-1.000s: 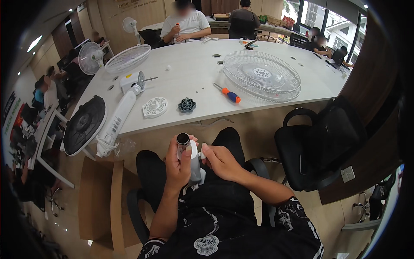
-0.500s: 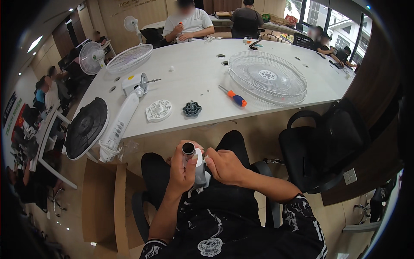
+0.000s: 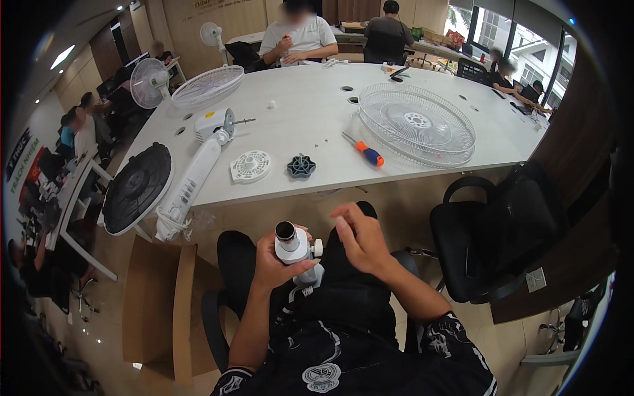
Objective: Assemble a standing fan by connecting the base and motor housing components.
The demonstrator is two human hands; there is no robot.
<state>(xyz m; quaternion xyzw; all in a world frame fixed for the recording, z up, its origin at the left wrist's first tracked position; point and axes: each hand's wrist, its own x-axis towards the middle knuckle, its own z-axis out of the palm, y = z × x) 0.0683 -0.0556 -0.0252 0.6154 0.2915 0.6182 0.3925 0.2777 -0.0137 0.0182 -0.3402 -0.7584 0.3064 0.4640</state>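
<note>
My left hand (image 3: 265, 269) is wrapped round a white fan stand tube (image 3: 288, 251) above my lap; the tube's dark, metal-rimmed mouth faces up. A white knob (image 3: 317, 247) sticks out of the tube's right side. To the right of it my right hand (image 3: 363, 243) is raised, holding nothing, its fingers loosely bent and apart. The tube's lower end is partly hidden by my hand. On the table ahead are a white fan body (image 3: 198, 168) with its motor shaft bare, a white vented cover (image 3: 250, 166) and a dark grey knob-shaped part (image 3: 301, 166).
An orange and blue screwdriver (image 3: 367, 153) and a clear fan grille (image 3: 422, 142) lie on the white table (image 3: 297, 122). A black round base (image 3: 137, 188) rests at its left edge. An open cardboard box (image 3: 153, 297) stands at my left, a black chair (image 3: 465, 231) at my right. A person (image 3: 300, 39) sits opposite.
My right hand has come off the tube's side knob and moved up and right, its fingers opening. My left hand's thumb has dropped lower on the tube, which stays over my lap.
</note>
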